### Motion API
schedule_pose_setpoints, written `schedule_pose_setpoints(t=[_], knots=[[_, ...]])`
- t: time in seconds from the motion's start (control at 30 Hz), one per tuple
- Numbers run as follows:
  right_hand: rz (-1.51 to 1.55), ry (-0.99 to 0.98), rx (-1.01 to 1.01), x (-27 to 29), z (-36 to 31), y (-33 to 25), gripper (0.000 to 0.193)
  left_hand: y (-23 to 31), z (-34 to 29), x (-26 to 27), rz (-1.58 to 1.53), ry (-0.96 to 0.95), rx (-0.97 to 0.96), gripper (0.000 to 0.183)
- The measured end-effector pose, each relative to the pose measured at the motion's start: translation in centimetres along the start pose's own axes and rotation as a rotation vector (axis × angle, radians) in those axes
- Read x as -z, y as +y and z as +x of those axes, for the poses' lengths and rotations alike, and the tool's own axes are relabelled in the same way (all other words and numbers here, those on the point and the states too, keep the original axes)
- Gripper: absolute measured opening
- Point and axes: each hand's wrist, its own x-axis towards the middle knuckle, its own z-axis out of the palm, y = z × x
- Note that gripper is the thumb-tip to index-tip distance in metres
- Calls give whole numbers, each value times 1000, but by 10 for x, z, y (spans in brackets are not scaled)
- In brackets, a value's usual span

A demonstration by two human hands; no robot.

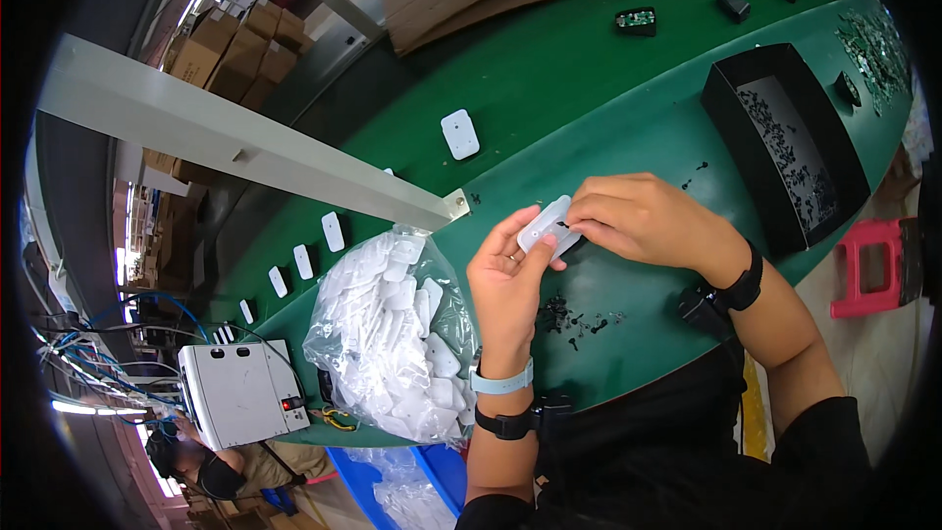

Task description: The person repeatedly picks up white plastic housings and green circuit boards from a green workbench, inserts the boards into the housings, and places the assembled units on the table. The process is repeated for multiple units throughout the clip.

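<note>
My left hand (502, 270) grips a rounded white plastic cover (540, 224) between thumb and fingers, tilted above the green table. From the right, my right hand (633, 218) has thumb and forefinger pinched on a small black part at the cover's face; its exact shape is mostly hidden by the fingertips. Below my hands lies a loose heap of small black parts (561, 316) on the tabletop. To the left of my left hand rests a clear plastic bag (392, 334) full of similar white covers.
A black box (721, 98) of small black parts stands at right. White covers (459, 134) and a black-cased circuit board (636, 22) lie on the green belt. A metal post (265, 152) crosses at left, above a white machine (240, 393). A red stool (868, 267) stands beyond the table.
</note>
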Motion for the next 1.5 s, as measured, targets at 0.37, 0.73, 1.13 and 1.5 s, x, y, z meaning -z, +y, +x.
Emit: schedule_pose_setpoints(t=[0.37, 0.73, 1.13, 1.5], knots=[[-67, -85, -35, -1, -3, -9, 8, -1, 1, 5, 9, -41, 131, 31], [-17, -116, -81, -3, -5, -8, 9, -1, 2, 8, 3, -49, 191, 26], [50, 15, -146, -9, -6, -7, 11, -3, 2, 8, -87, -79, 169, 26], [389, 177, -372, -6, 3, -13, 15, 0, -2, 3, -84, -51, 105, 27]])
